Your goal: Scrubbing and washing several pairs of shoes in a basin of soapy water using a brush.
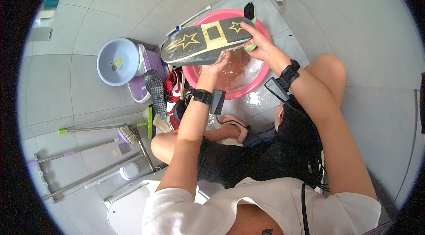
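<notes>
A dark grey shoe (199, 45), turned so that its sole with cream star shapes faces me, is held over a pink basin (250, 91). My left hand (215, 64) grips the shoe from its near side, fingers partly hidden beneath it. At the other end, my right hand (261, 48) has a finger pressed on the sole. A green brush handle (251, 48) sits in that same hand, and black bristles (249, 10) stick up past the shoe's end. Reddish-brown water with white suds fills the basin.
Left of the basin are a blue-grey basin (105, 64), a purple bin (152, 63), a dark sole (155, 92) and a red-and-white sneaker (174, 85). A mop (128, 133) and other poles hang farther left, beside a white toilet lid (128, 213). Tiled walls enclose the corner.
</notes>
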### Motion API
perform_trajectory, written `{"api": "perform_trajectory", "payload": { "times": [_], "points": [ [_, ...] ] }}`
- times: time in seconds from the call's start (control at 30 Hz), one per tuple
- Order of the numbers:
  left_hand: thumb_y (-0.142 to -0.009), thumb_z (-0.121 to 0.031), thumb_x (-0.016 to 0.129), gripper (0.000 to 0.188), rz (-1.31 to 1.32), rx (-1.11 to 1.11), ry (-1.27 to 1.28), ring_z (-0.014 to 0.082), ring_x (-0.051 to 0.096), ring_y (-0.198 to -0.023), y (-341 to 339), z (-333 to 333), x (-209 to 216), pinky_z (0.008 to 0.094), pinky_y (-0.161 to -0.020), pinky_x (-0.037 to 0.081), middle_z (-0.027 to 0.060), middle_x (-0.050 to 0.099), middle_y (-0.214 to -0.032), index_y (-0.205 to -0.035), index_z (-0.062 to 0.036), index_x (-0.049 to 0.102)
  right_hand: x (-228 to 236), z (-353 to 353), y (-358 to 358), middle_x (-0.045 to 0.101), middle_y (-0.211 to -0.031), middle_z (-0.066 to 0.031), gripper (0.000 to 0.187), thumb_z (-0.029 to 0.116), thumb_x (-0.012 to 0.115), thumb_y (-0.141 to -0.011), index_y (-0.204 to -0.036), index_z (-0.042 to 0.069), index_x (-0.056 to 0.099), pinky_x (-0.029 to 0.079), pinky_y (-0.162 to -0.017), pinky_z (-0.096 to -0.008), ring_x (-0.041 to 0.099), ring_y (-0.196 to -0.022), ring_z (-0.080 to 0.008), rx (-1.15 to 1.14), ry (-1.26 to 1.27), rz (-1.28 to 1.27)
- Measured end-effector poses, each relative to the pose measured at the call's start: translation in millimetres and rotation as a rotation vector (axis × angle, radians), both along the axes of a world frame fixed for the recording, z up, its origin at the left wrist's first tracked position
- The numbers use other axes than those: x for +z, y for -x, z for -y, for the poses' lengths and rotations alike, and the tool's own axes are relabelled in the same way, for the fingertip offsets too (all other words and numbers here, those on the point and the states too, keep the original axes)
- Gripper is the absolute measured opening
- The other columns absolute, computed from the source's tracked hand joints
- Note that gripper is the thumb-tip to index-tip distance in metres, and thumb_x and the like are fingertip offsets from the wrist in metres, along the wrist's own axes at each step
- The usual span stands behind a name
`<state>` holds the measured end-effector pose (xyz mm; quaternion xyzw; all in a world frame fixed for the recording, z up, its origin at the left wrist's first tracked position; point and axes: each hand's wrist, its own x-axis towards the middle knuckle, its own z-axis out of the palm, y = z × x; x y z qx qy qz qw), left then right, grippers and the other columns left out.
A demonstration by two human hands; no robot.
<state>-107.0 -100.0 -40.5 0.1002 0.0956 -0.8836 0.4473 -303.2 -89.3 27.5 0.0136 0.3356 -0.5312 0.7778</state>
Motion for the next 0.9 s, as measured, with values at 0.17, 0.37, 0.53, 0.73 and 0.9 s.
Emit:
{"api": "perform_trajectory", "payload": {
  "times": [0.17,0.37,0.53,0.73,0.9],
  "points": [
    [-0.084,-0.045,0.044,0.046,0.039,-0.105,0.026,0.0320,0.055,-0.093,-1,8,-3,0.0467,-0.072,0.049,0.0130,0.058,-0.106,-0.110,-0.0088,0.054,-32,4,8,0.051,-0.064,0.0042,0.019,0.024,0.068,-0.078,-0.082,0.013,0.054,0.027,-0.033,-0.0149,0.032,-0.036,-0.0029,0.039,-0.008,0.074],
    [-0.080,-0.064,0.038,0.075,0.448,0.114,0.304,0.0367,0.029,-0.126,10,-14,41,0.0633,-0.095,0.027,0.0153,0.031,-0.138,-0.134,-0.0121,0.032,-38,-4,11,0.050,-0.063,0.0034,0.019,0.027,0.066,-0.080,-0.083,0.012,0.054,0.026,-0.034,-0.0167,0.031,-0.037,-0.0045,-0.076,0.022,0.074],
    [-0.078,-0.066,0.043,0.080,0.300,0.287,0.629,0.0362,0.028,-0.127,17,-23,47,0.0665,-0.094,0.023,0.0148,0.029,-0.139,-0.136,-0.0117,0.028,-58,2,12,0.051,-0.068,0.0000,0.023,0.029,0.068,-0.079,-0.088,0.012,0.054,0.026,-0.036,-0.0207,0.034,-0.042,-0.0055,-0.013,0.152,0.130],
    [-0.078,-0.025,0.064,0.042,0.940,0.342,0.235,0.0272,0.053,-0.102,3,-5,48,0.0457,-0.086,0.043,0.0105,0.054,-0.112,-0.112,-0.0062,0.050,-49,2,9,0.049,-0.066,0.0003,0.025,0.031,0.067,-0.079,-0.087,0.012,0.053,0.027,-0.035,-0.0212,0.033,-0.040,-0.0080,0.037,0.175,-0.001],
    [-0.077,-0.003,0.058,0.023,0.910,0.446,0.278,0.0255,0.056,-0.094,-6,6,23,0.0403,-0.086,0.045,0.0130,0.057,-0.102,-0.098,0.0037,0.054,-65,17,13,0.051,-0.066,-0.0009,0.026,0.031,0.068,-0.078,-0.087,0.012,0.053,0.026,-0.033,-0.0201,0.033,-0.037,-0.0079,0.169,-0.099,-0.004]
  ]
}}
